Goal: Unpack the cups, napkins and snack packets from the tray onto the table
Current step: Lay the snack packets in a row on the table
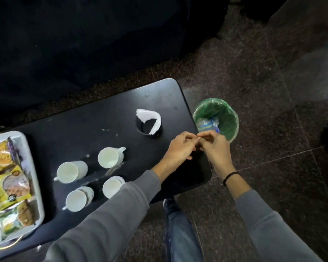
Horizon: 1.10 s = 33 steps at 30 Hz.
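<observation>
left hand (pixel 180 148), right hand (pixel 214 146) curled fingertip-to-fingertip, grip contents unclear; snack packets (pixel 6 178) in tray (pixel 29 148) far left, left hand nearer.

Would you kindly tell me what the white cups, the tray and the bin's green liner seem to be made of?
The cups look like glazed ceramic: opaque white, thick-walled, moulded handles. The tray seems metal or enamel, pale grey with a rolled rim; blur leaves it open. The liner looks like thin plastic film: translucent green, crinkled.
</observation>
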Motion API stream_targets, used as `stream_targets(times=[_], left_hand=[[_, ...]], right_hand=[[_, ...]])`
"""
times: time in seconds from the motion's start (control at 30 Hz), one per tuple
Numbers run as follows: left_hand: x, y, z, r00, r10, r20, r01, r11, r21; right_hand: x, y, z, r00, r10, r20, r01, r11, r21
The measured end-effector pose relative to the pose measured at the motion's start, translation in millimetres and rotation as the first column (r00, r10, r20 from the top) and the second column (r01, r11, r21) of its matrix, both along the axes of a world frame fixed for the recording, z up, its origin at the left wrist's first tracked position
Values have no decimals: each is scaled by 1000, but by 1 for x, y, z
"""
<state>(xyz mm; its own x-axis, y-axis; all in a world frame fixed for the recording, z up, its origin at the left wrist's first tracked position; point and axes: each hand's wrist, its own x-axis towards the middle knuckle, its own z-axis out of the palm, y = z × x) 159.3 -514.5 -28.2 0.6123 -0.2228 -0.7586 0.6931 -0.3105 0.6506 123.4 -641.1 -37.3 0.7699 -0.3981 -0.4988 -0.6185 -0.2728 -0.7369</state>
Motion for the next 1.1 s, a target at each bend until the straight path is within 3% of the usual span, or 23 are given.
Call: stream_targets(times=[0.23, 0.63, 0.93, 1.1], left_hand=[[-40, 129, 41, 990, 73, 121, -73, 997, -5], [-88, 376, 74, 881, 424, 209, -432, 902, -11], [-111, 558, 42, 824, 540, 173, -553, 833, 33], [-100, 620, -1, 832, 516, 204, -549, 819, 168]], right_hand=[[-40, 110, 47, 999, 29, -24, -29, 999, 13], [-47, 360, 89, 924, 373, 86, -376, 926, 29], [-37, 540, 46, 813, 581, 47, -583, 810, 69], [-11, 599, 6, 749, 663, 4, -660, 746, -89]])
